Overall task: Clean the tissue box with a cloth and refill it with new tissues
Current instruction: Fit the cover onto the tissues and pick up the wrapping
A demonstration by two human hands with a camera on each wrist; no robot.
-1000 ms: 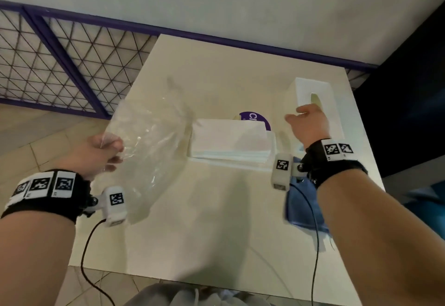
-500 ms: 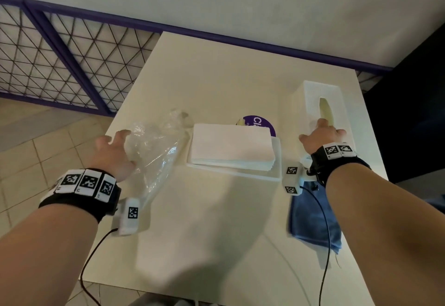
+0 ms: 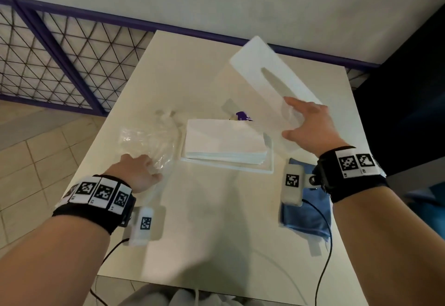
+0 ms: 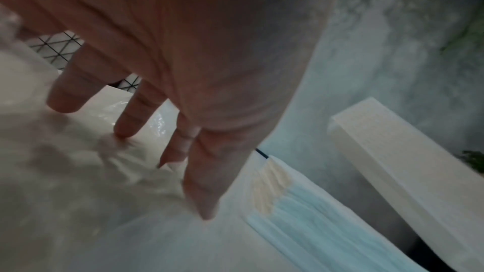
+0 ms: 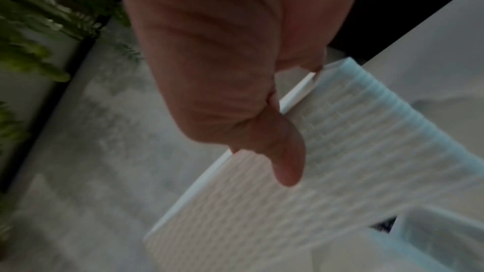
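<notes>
My right hand [image 3: 302, 121] grips the white tissue box cover [image 3: 269, 77] by its near end and holds it tilted in the air, slot up, above the table's right side. In the right wrist view the thumb [image 5: 285, 152] lies across the ribbed wall of the cover [image 5: 340, 183]. A stack of new white tissues [image 3: 224, 139] sits on the box's flat white base [image 3: 269, 172] mid-table. My left hand [image 3: 142, 168] rests with straight fingers on the crumpled clear plastic wrapper [image 3: 149, 137]. The blue cloth [image 3: 305, 214] lies folded under my right wrist.
The cream table [image 3: 216, 233] ends close to me and at both sides. A purple-printed piece [image 3: 242, 116] peeks out behind the tissues. A purple railing with wire mesh [image 3: 60, 64] stands at the left, a dark panel at the right.
My right hand took hold of the cover, lifted it off the table and swung it toward the middle. My left hand laid the plastic wrapper down and now rests flat on it.
</notes>
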